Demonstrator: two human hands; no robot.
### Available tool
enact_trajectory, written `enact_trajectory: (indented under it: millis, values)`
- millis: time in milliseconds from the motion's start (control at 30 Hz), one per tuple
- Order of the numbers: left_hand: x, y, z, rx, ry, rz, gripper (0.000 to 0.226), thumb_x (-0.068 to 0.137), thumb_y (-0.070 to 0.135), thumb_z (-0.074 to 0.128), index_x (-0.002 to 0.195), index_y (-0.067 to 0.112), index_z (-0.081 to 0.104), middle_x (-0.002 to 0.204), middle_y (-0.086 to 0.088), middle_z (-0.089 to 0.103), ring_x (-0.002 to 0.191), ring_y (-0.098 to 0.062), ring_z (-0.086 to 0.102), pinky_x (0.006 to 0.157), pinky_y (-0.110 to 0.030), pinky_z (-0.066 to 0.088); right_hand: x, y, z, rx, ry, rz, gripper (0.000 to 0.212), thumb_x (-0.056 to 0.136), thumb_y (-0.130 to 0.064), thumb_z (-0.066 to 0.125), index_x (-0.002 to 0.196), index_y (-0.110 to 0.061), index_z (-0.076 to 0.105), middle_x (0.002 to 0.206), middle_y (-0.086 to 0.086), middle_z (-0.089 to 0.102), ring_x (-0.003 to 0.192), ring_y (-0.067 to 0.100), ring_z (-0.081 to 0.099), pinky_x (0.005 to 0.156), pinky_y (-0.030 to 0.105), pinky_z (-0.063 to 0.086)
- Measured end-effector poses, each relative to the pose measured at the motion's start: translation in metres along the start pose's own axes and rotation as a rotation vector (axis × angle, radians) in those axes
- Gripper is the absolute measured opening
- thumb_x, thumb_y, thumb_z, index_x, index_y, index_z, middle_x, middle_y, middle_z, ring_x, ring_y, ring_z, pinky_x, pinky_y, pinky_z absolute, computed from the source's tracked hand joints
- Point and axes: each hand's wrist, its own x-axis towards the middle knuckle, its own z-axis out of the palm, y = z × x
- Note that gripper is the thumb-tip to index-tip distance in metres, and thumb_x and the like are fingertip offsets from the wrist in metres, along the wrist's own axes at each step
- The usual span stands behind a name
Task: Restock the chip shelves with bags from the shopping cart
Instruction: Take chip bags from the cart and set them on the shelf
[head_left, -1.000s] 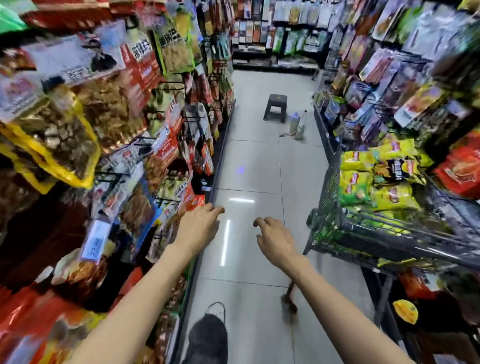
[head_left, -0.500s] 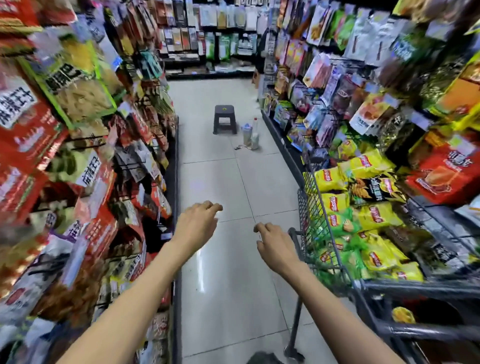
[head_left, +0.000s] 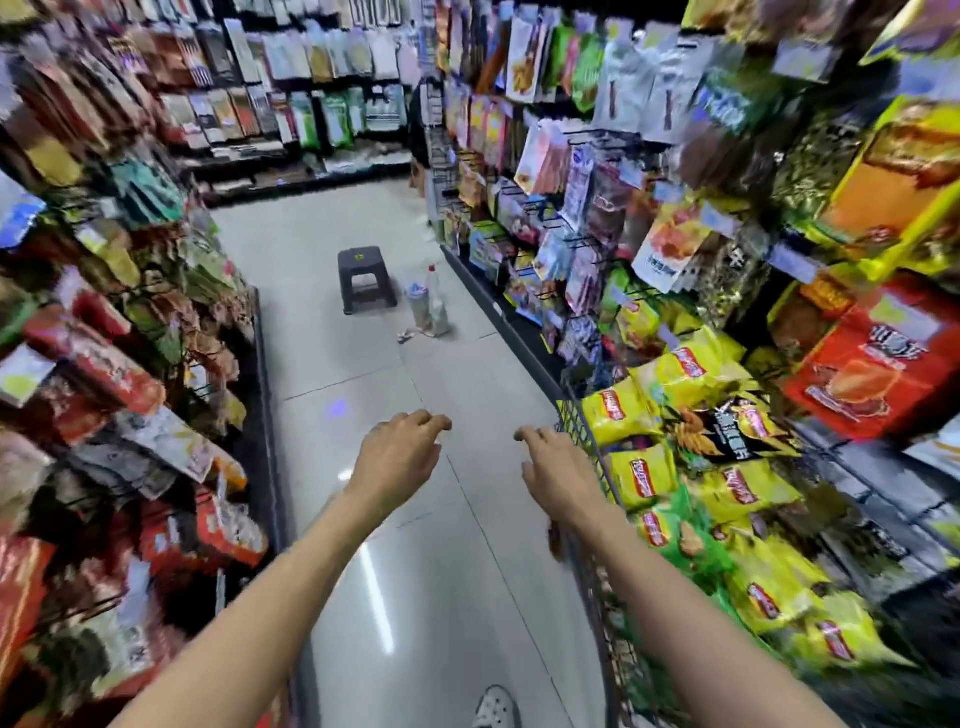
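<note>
Both hands hang loose and hold nothing: our left hand (head_left: 397, 460) over the aisle, our right hand (head_left: 563, 475) beside the cart (head_left: 587, 441). Chip bags (head_left: 675, 467) fill it, so we judge nearly all restocking remains.

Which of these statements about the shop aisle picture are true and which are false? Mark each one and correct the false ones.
1. Both hands hold nothing. True: the left hand and right hand hang with loosely curled fingers.
2. The cart is on the person's left. False: the cart is on the right.
3. Yellow chip bags lie in the cart. True: yellow bags fill it.
4. A red stool stands in the aisle. False: the stool is dark.
5. Bottles stand on the floor beside the stool. True: bottles stand to its right.
</note>
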Motion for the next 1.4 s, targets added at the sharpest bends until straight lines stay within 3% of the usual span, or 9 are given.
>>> enact_trajectory:
  millis: [233,333,467,700,767,933,1100,1400]
  values:
    - [0.115,0.011,0.021,0.015,-0.068,0.149,0.037,0.098,0.027,0.049,0.135,0.028,0.051,0.129,0.003,0.059,0.114,-0.026,0.057,0.085,-0.037,0.048,0.063,0.046,-0.004,-0.008,-0.03,0.115,0.041,0.094,-0.016,0.048,0.134,-0.021,0.043,0.127,0.005,0.051,0.116,0.03,0.051,0.088,0.041,0.043]
    - [0.163,0.034,0.037,0.004,-0.113,0.254,0.037,0.098,0.026,0.049,0.136,0.028,0.051,0.13,0.002,0.059,0.115,-0.026,0.057,0.086,-0.037,0.047,0.072,0.083,-0.009,-0.006,-0.028,0.24,0.039,0.095,-0.016,0.048,0.134,-0.017,0.043,0.129,0.007,0.05,0.118,0.033,0.051,0.087,0.043,0.045]
    - [0.231,0.071,0.053,-0.018,-0.128,0.406,0.04,0.098,0.023,0.05,0.137,0.028,0.051,0.13,0.002,0.058,0.116,-0.026,0.057,0.085,-0.036,0.046,0.084,0.133,-0.018,-0.003,-0.049,0.433,0.047,0.097,-0.018,0.049,0.143,-0.019,0.037,0.138,0.007,0.046,0.123,0.032,0.049,0.096,0.043,0.043]
    - [0.349,0.126,0.096,-0.042,-0.268,0.643,0.033,0.091,0.027,0.054,0.123,0.034,0.055,0.11,0.002,0.061,0.102,-0.03,0.063,0.077,-0.043,0.053,0.112,0.194,-0.02,0.045,-0.018,0.76,0.045,0.096,-0.021,0.053,0.139,-0.025,0.04,0.143,0.006,0.046,0.125,0.032,0.05,0.093,0.045,0.05]
    - [0.375,0.142,0.105,-0.051,-0.274,0.721,0.032,0.089,0.021,0.057,0.121,0.028,0.061,0.106,-0.003,0.063,0.097,-0.033,0.064,0.073,-0.044,0.053,0.116,0.204,-0.019,0.084,0.003,0.84,0.049,0.094,-0.017,0.053,0.141,-0.021,0.041,0.144,0.005,0.047,0.127,0.032,0.05,0.096,0.044,0.05]
    - [0.403,0.178,0.128,0.017,-0.394,0.943,0.039,0.097,0.025,0.048,0.135,0.029,0.049,0.13,0.002,0.054,0.115,-0.026,0.057,0.079,-0.039,0.049,0.095,0.216,-0.001,0.122,-0.03,1.042,0.058,0.092,-0.012,0.05,0.146,-0.026,0.037,0.137,0.003,0.05,0.121,0.032,0.056,0.091,0.041,0.049]
    - [0.399,0.205,0.161,0.02,-0.448,1.06,0.04,0.093,0.028,0.055,0.133,0.032,0.051,0.131,0.003,0.054,0.109,-0.026,0.061,0.076,-0.04,0.053,0.068,0.231,0.015,0.217,-0.044,1.194,0.047,0.097,-0.02,0.049,0.142,-0.023,0.036,0.13,0.007,0.05,0.116,0.035,0.055,0.09,0.04,0.046]
    - [0.408,0.254,0.214,0.067,-0.592,1.063,0.057,0.097,0.03,0.053,0.149,0.034,0.03,0.151,0.003,0.039,0.123,-0.024,0.056,0.091,-0.04,0.054,0.045,0.292,0.044,0.451,-0.042,1.389,0.057,0.101,-0.025,0.047,0.151,-0.018,0.018,0.124,0.017,0.055,0.11,0.035,0.057,0.078,0.037,0.043]
